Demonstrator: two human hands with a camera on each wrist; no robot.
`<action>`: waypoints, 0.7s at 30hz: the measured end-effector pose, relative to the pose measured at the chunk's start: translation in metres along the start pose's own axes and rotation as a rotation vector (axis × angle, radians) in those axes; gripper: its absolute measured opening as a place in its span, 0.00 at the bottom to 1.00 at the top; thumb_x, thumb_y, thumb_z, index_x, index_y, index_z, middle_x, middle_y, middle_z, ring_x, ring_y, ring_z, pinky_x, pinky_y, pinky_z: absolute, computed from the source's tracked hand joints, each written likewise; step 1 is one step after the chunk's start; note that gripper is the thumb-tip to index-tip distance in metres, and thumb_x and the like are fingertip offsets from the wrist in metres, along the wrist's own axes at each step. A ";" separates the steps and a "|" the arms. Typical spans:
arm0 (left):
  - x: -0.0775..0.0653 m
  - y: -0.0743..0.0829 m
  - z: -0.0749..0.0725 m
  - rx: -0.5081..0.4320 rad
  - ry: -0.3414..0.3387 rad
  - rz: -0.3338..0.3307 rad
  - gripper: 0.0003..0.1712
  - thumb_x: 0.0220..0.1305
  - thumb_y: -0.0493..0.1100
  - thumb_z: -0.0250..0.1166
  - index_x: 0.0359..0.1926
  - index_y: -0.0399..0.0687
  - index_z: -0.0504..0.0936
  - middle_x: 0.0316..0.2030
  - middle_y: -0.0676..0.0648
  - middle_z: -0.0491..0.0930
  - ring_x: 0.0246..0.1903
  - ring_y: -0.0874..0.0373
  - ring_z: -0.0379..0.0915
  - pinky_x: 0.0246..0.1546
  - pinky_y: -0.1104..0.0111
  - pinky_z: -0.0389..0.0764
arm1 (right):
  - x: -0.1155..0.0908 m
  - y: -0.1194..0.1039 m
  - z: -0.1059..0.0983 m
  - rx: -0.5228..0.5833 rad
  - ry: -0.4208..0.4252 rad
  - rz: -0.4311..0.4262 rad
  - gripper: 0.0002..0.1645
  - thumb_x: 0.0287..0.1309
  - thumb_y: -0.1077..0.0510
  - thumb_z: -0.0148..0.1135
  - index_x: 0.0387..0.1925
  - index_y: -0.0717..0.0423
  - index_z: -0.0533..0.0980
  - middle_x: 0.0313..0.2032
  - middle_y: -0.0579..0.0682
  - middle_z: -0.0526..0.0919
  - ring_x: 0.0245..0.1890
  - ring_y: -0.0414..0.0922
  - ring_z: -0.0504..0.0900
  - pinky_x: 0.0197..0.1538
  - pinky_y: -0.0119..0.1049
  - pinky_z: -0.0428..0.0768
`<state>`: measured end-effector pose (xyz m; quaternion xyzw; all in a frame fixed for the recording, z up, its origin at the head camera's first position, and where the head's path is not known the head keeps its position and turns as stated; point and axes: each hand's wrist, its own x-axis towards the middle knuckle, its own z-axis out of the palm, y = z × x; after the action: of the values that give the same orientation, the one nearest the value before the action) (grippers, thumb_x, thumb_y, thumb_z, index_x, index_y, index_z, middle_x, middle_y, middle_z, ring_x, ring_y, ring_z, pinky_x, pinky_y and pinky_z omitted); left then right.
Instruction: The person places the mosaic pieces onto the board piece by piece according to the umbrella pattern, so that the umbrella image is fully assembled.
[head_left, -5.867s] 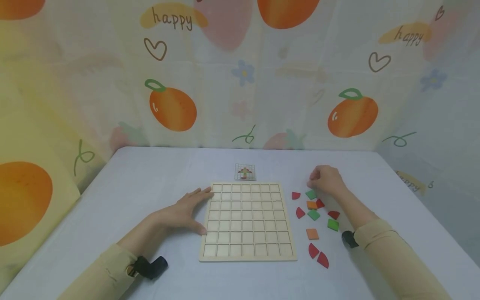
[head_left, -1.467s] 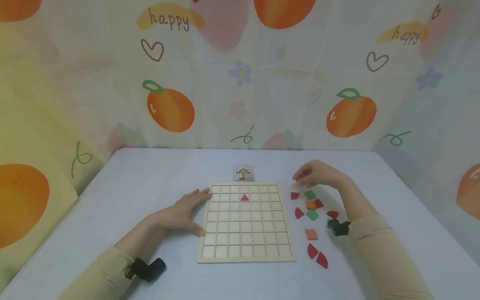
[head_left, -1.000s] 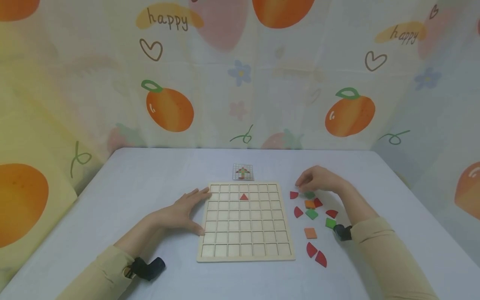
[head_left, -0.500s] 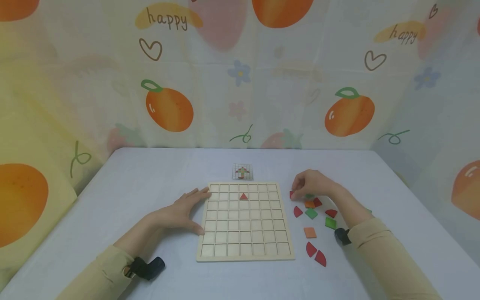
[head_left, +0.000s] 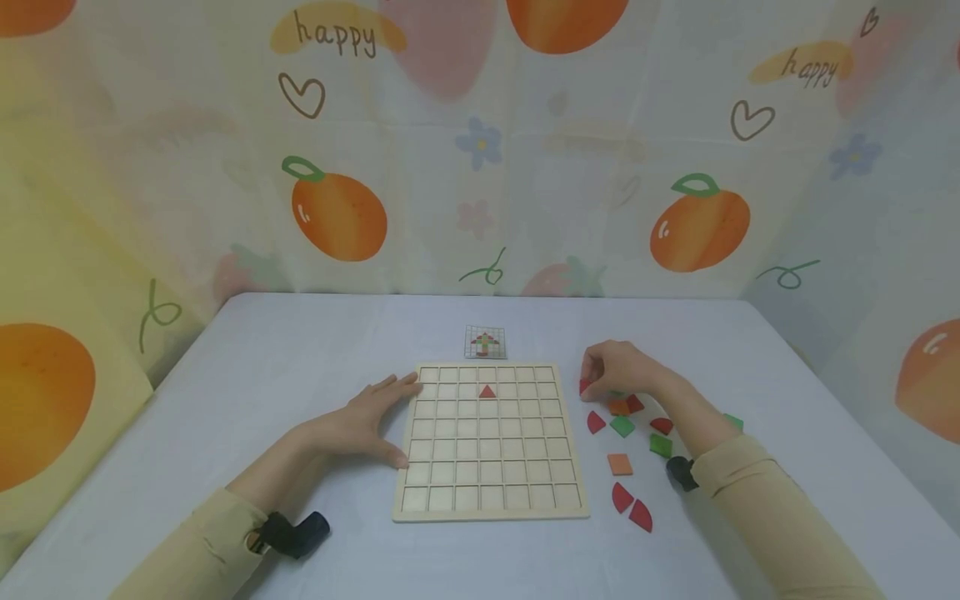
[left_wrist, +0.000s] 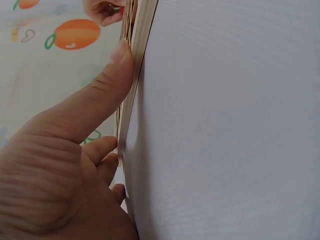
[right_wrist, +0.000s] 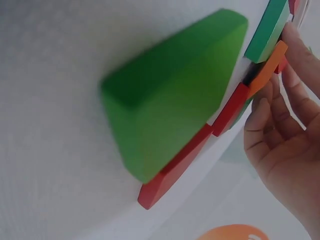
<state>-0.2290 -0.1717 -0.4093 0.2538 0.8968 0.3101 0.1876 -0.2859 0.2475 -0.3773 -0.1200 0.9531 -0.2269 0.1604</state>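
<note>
A wooden grid board (head_left: 491, 516) lies mid-table with one red triangle tile (head_left: 487, 392) in a cell near its far side. My left hand (head_left: 356, 422) rests at the board's left edge, fingers spread, the thumb touching the rim; the left wrist view shows the thumb (left_wrist: 107, 82) lying along that edge. Right of the board, my right hand (head_left: 622, 371) pinches a red quarter-circle tile (head_left: 584, 386) between thumb and fingertips, low over the table. Much of that tile is covered by the fingers. A green tile lies partly hidden under this hand.
Several loose tiles lie near the right hand: an orange square (head_left: 619, 464), a green square (head_left: 661, 446), red quarter-circles (head_left: 641, 516) and a green tile (head_left: 733, 422) by the right forearm. Beyond the board lies a small pattern card (head_left: 485, 342). A printed curtain (head_left: 480, 208) hangs behind the table.
A red triangle tile now sits on the board, which held none at first. My right hand has come left and down to the red quarter-circle tile and pinches it. My left hand stays put.
</note>
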 end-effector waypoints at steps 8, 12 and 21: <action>0.001 0.000 0.001 0.010 0.001 -0.017 0.65 0.43 0.60 0.79 0.77 0.48 0.53 0.80 0.46 0.43 0.78 0.34 0.31 0.71 0.29 0.40 | 0.001 -0.001 -0.001 0.007 0.005 -0.043 0.08 0.52 0.60 0.72 0.32 0.53 0.78 0.31 0.49 0.82 0.32 0.44 0.76 0.35 0.31 0.78; 0.001 0.000 0.001 0.006 0.003 -0.027 0.65 0.43 0.59 0.79 0.77 0.49 0.53 0.80 0.46 0.44 0.78 0.35 0.31 0.71 0.29 0.41 | 0.000 0.000 -0.003 0.018 -0.005 -0.074 0.05 0.55 0.61 0.70 0.33 0.54 0.80 0.32 0.49 0.83 0.34 0.44 0.76 0.37 0.32 0.78; 0.000 0.000 0.000 0.000 0.005 -0.030 0.64 0.43 0.59 0.79 0.77 0.50 0.54 0.80 0.47 0.43 0.78 0.34 0.31 0.71 0.29 0.42 | 0.000 -0.010 -0.009 0.070 0.018 -0.086 0.03 0.59 0.58 0.68 0.34 0.51 0.82 0.34 0.48 0.83 0.39 0.46 0.76 0.39 0.33 0.76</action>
<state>-0.2287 -0.1716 -0.4094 0.2394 0.9010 0.3081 0.1899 -0.2871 0.2419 -0.3649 -0.1533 0.9399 -0.2680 0.1460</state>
